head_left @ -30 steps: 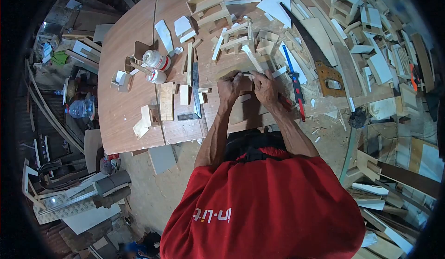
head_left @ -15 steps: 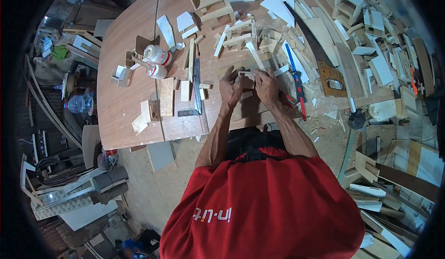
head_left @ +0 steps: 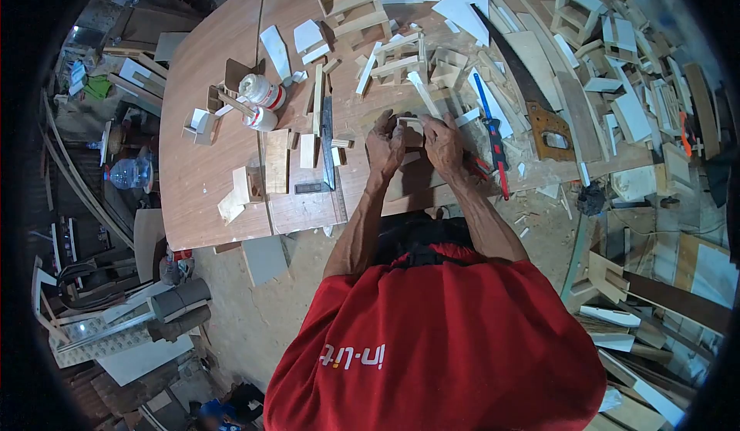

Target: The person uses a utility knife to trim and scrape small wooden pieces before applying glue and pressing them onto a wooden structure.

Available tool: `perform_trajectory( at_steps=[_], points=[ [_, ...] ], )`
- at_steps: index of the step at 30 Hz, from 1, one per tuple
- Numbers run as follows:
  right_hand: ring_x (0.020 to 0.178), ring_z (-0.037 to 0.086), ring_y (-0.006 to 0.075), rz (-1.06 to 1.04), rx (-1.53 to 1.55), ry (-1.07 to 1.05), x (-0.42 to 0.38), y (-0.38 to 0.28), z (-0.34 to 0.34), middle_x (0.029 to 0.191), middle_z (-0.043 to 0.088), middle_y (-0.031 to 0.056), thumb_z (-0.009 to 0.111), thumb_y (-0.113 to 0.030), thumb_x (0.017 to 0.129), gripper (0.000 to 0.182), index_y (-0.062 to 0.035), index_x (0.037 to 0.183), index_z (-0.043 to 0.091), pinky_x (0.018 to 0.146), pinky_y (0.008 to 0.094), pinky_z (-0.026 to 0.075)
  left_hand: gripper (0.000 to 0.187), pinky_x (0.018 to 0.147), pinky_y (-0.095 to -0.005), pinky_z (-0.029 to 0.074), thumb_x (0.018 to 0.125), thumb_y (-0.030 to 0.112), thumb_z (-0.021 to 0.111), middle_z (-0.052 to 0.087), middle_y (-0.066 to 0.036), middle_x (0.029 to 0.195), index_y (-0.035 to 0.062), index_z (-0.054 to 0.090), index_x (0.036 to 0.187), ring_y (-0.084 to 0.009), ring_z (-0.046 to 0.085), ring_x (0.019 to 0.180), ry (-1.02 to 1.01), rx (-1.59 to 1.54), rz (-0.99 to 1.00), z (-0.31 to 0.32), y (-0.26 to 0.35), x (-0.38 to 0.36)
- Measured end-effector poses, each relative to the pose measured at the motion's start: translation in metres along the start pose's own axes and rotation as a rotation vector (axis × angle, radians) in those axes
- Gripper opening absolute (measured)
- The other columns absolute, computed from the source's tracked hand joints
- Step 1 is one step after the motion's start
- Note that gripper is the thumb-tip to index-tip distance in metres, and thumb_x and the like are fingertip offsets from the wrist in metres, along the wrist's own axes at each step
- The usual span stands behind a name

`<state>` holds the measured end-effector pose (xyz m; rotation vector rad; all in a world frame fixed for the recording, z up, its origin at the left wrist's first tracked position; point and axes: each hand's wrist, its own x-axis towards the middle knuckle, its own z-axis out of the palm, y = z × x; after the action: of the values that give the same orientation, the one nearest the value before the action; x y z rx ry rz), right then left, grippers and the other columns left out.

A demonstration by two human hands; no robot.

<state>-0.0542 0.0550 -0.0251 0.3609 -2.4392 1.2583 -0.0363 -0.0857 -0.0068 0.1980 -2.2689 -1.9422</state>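
Observation:
Between my two hands is a small wooden piece (head_left: 413, 125) with a pale edge, near the front of the wooden table (head_left: 208, 53). My left hand (head_left: 385, 147) grips its left end, fingers closed. At its right end, my right hand (head_left: 444, 146) pinches it with thumb and fingers. The fingers hide part of the piece. A narrow pale strip (head_left: 423, 93) lies just beyond my right hand. To the left, a try square (head_left: 329, 146) rests beside small wood blocks (head_left: 308, 151).
Two white glue jars (head_left: 262, 92) stand at left. A handsaw (head_left: 549, 130) and a blue and red tool (head_left: 493, 134) lie at right. Small wooden frames (head_left: 399, 59) and offcuts cover the far side. A person's blue clothing (head_left: 218, 412) shows at lower left.

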Motion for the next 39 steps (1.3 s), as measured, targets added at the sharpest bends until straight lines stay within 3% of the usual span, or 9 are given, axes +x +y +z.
perform_trajectory(
  at_steps=[9,12,15,17,18,20,22,32,39],
  points=[
    [0.080,0.059,0.0326,0.155,0.124,-0.028,0.001,-0.016,-0.029,0.088,0.057,0.0162,0.060,-0.006,0.083,0.026,-0.0064,0.109,0.065,0.068,0.0399,0.048,0.054,0.085,-0.0317,0.047,0.086,0.014,0.059,0.059,-0.020,0.116,-0.0075,0.040,0.131,-0.0238,0.059,0.098,0.043,-0.001,-0.047,-0.002,0.018,-0.006],
    [0.080,0.059,0.0310,0.141,0.148,-0.026,-0.001,-0.014,-0.044,0.089,0.061,0.0158,0.058,-0.006,0.084,0.024,-0.0033,0.107,0.064,0.068,0.0390,0.048,0.049,0.083,-0.0343,0.048,0.084,0.014,0.061,0.062,-0.019,0.109,-0.0045,0.046,0.126,-0.0273,0.060,0.097,0.145,0.096,0.086,-0.010,0.020,-0.018],
    [0.080,0.059,0.0290,0.121,0.098,-0.042,-0.004,-0.016,-0.057,0.089,0.066,0.0155,0.058,-0.006,0.084,0.022,0.0007,0.104,0.064,0.070,0.0381,0.048,0.040,0.077,-0.0400,0.047,0.081,0.011,0.059,0.062,-0.020,0.098,-0.0030,0.052,0.117,-0.0338,0.060,0.086,0.154,0.467,0.074,-0.020,0.006,-0.037],
    [0.080,0.059,0.0287,0.198,0.170,-0.006,-0.008,-0.015,-0.058,0.090,0.066,0.0154,0.058,-0.006,0.083,0.021,0.0001,0.103,0.065,0.072,0.0372,0.048,0.030,0.075,-0.0456,0.043,0.079,0.012,0.061,0.059,-0.018,0.087,0.0009,0.058,0.106,-0.0375,0.055,0.080,0.203,0.757,0.386,-0.016,-0.010,-0.054],
    [0.080,0.059,0.0287,0.199,0.168,-0.005,-0.009,-0.014,-0.059,0.090,0.066,0.0154,0.058,-0.006,0.083,0.021,0.0001,0.103,0.065,0.072,0.0372,0.048,0.023,0.077,-0.0453,0.042,0.078,0.014,0.063,0.057,-0.016,0.085,0.0052,0.061,0.100,-0.0354,0.051,0.082,0.094,0.798,0.228,-0.016,-0.004,-0.062],
    [0.070,0.059,0.0235,0.057,0.098,0.051,-0.011,-0.012,-0.061,0.084,0.063,0.0162,0.057,-0.010,0.085,0.021,0.0004,0.101,0.066,0.064,0.0321,0.048,0.025,0.079,-0.0446,0.042,0.078,0.015,0.065,0.057,-0.015,0.091,0.0060,0.061,0.101,-0.0358,0.052,0.087,0.096,0.790,0.180,-0.008,0.011,-0.070],
    [0.076,0.059,0.0263,0.135,0.131,-0.004,-0.014,-0.016,-0.064,0.088,0.065,0.0165,0.057,-0.009,0.084,0.021,-0.0002,0.102,0.066,0.070,0.0339,0.048,0.026,0.082,-0.0432,0.042,0.076,0.015,0.066,0.056,-0.014,0.100,0.0073,0.062,0.101,-0.0350,0.050,0.094,0.083,0.787,0.156,-0.003,0.012,-0.072],
    [0.079,0.060,0.0294,0.241,0.166,-0.117,-0.031,-0.027,-0.065,0.083,0.059,0.0162,0.064,-0.011,0.079,0.024,-0.0014,0.102,0.066,0.070,0.0382,0.048,0.024,0.080,-0.0426,0.044,0.074,0.008,0.063,0.058,-0.012,0.090,0.0072,0.060,0.098,-0.0324,0.055,0.089,-0.011,0.802,0.176,-0.011,0.007,-0.072],
    [0.078,0.059,0.0301,0.096,0.182,-0.177,-0.031,-0.037,-0.063,0.089,0.058,0.0164,0.067,-0.011,0.077,0.025,-0.0027,0.101,0.066,0.069,0.0387,0.048,0.051,0.078,-0.0404,0.046,0.074,-0.003,0.059,0.064,-0.016,0.087,-0.0026,0.039,0.121,-0.0306,0.062,0.082,0.006,0.524,0.271,-0.014,0.026,-0.058]
  ],
)
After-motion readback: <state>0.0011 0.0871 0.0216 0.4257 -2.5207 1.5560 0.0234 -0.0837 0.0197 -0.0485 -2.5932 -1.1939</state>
